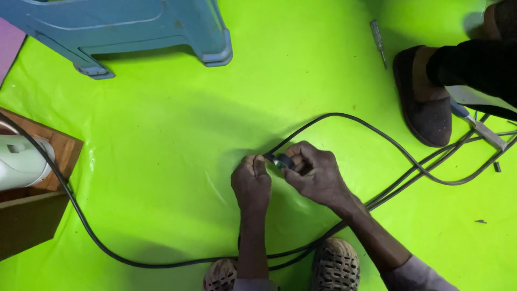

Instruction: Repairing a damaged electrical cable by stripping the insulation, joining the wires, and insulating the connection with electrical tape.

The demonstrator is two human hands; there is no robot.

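My left hand and my right hand meet low over a bright green sheet. Between their fingertips they pinch a small dark piece at the end of a black cable. The left fingers are closed on its left side, the right fingers wrap its right side. The cable loops away to the right and back under my right forearm. My two feet in perforated shoes rest at the bottom edge.
A blue plastic stool stands at the top left. A wooden box with a white appliance sits at the left. Another person's slippered foot, a screwdriver and a blue-handled tool lie at the right.
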